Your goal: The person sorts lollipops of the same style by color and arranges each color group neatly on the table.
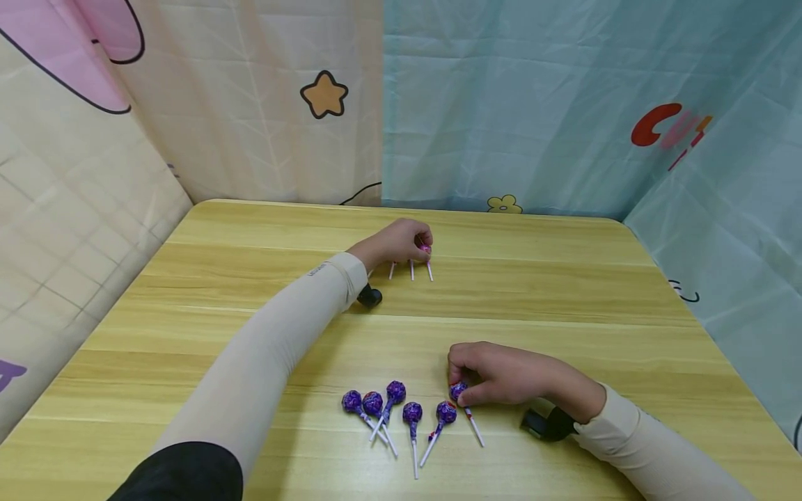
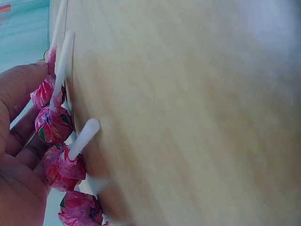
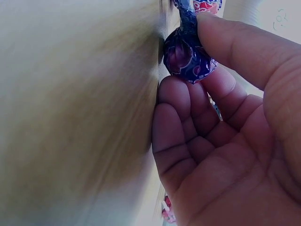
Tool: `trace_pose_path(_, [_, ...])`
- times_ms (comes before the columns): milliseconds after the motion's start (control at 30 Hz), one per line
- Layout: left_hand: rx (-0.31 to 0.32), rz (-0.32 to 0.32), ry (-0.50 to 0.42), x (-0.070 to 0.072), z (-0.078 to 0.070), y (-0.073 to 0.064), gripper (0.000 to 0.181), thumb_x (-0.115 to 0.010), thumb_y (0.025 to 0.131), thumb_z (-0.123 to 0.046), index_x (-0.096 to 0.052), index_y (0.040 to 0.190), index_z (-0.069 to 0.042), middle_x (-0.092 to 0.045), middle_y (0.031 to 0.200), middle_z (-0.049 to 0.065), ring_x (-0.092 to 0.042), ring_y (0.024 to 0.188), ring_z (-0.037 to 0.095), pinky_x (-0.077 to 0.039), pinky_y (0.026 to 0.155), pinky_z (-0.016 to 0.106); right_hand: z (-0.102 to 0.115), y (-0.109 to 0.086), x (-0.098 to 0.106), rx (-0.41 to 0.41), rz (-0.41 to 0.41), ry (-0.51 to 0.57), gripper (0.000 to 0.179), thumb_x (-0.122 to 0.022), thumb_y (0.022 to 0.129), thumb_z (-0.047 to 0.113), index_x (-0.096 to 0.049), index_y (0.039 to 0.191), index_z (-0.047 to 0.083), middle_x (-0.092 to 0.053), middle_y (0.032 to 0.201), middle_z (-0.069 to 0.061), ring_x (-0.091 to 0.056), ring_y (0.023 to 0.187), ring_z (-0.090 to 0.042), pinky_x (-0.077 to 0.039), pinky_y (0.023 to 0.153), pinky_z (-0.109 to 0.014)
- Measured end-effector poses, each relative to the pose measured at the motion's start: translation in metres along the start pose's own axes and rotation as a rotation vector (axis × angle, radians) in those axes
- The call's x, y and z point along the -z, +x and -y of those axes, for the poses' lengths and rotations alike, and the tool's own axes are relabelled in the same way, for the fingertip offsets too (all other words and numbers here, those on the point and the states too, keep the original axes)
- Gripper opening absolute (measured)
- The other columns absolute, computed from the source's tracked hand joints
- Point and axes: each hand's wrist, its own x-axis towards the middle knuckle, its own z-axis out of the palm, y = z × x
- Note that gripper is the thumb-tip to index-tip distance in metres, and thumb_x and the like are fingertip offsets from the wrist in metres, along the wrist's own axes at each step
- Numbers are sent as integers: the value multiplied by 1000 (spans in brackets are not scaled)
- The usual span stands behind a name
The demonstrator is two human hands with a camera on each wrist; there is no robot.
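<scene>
Toward the back of the table, my left hand (image 1: 396,241) pinches a pink-wrapped lollipop (image 1: 426,248) where its head meets the stick. More pink lollipops (image 2: 54,125) stand side by side along that hand in the left wrist view; in the head view the hand hides most of them, leaving white sticks showing. Near the front, my right hand (image 1: 504,374) holds a purple-wrapped lollipop (image 3: 188,56) by its head between thumb and fingers, its stick slanting toward the front right. Several other purple lollipops (image 1: 412,412) lie just left of it, some with crossed sticks.
The light wooden table (image 1: 532,292) carries both groups of lollipops. Printed curtains (image 1: 501,104) hang along its back and sides. A small black device (image 1: 551,423) sits at the right wrist, another (image 1: 370,297) at the left.
</scene>
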Motion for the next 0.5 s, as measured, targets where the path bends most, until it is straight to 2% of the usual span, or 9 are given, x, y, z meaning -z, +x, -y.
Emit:
trace_pose_path(200, [14, 20, 9, 1, 0, 2, 31, -71, 92, -14, -68, 120, -2, -68, 107, 6, -60, 98, 18, -49, 85, 28, -1, -1, 1, 5, 2, 5, 14, -71, 92, 19, -58, 93, 24, -51, 88, 11, -49, 80, -7, -41, 68, -23])
trace_pose_path(500, [20, 60, -26, 2, 1, 4, 33, -69, 94, -14, -67, 125, -2, -68, 112, 7, -61, 103, 18, -50, 83, 27, 0, -2, 3, 4, 2, 5, 15, -71, 92, 17, -58, 93, 24, -51, 87, 11, -49, 79, -7, -41, 67, -22])
